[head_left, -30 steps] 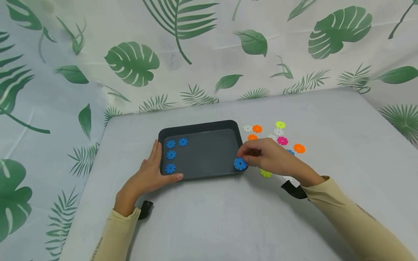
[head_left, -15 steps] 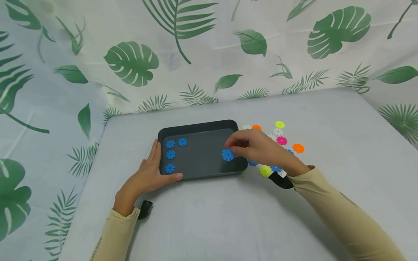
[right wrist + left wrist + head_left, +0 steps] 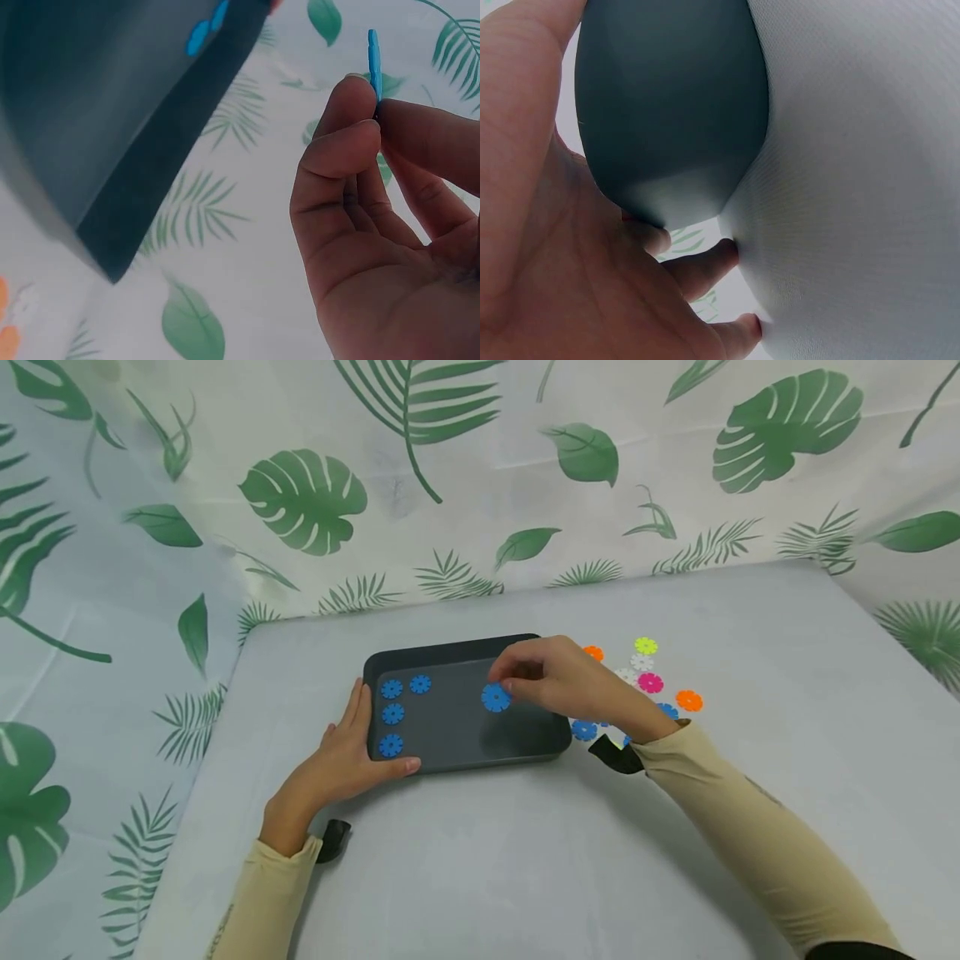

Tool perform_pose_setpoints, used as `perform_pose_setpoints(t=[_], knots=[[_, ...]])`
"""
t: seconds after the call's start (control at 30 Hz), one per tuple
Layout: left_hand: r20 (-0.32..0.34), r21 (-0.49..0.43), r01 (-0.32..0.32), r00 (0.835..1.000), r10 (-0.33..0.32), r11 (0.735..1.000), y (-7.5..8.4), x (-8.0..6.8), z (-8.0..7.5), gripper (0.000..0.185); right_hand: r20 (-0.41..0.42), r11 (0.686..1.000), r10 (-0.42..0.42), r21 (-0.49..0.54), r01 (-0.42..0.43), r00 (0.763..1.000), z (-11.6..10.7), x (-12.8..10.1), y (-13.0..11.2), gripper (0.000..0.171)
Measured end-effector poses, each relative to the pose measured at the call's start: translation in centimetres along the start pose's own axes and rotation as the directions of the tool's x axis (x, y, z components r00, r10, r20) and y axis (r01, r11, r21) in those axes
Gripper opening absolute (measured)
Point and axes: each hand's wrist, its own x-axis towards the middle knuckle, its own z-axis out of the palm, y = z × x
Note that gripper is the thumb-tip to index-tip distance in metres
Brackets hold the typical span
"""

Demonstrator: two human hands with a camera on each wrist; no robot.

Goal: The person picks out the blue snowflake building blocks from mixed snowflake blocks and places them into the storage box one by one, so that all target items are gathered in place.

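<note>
My right hand (image 3: 558,677) pinches a blue notched disc (image 3: 496,697) between thumb and fingertips, above the right half of a dark grey tray (image 3: 457,767). In the right wrist view, that blue disc (image 3: 374,64) stands edge-on at the fingertips. My left hand (image 3: 337,756) rests against the tray's near left corner, its fingers along the left side and its thumb along the front. Below the tray's dark wall (image 3: 675,105) in the left wrist view, the fingers are spread and fairly straight. Several blue discs (image 3: 392,714) lie inside the tray's left part.
Right of the tray, loose notched discs lie scattered on the pale table (image 3: 480,860), among them an orange disc (image 3: 689,700), a pink disc (image 3: 650,682) and a yellow disc (image 3: 646,646). My right hand and forearm hide some. A leaf-patterned cloth (image 3: 465,527) hangs behind.
My right hand has carried the blue disc leftward and away from me, from the tray's near right corner to over its inside. The left hand and the tray have stayed put.
</note>
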Motion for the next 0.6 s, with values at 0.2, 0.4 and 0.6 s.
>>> perform_pose_setpoints(t=[0.2, 0.4, 0.6], knots=[[-0.002, 0.005, 0.009, 1.000, -0.009, 1.000, 0.1, 0.0, -0.1, 0.139, 0.003, 1.000, -0.015, -0.009, 0.015, 1.000, 0.6, 1.7, -0.3, 0.015], [0.002, 0.000, 0.017, 1.000, -0.017, 1.000, 0.1, -0.1, -0.1, 0.139, 0.024, 1.000, -0.021, -0.023, 0.021, 1.000, 1.2, 3.6, -0.5, 0.015], [-0.002, -0.001, 0.012, 1.000, -0.012, 1.000, 0.0, -0.1, -0.3, 0.139, 0.050, 1.000, -0.002, -0.008, 0.003, 0.999, 1.9, 5.4, -0.3, 0.015]])
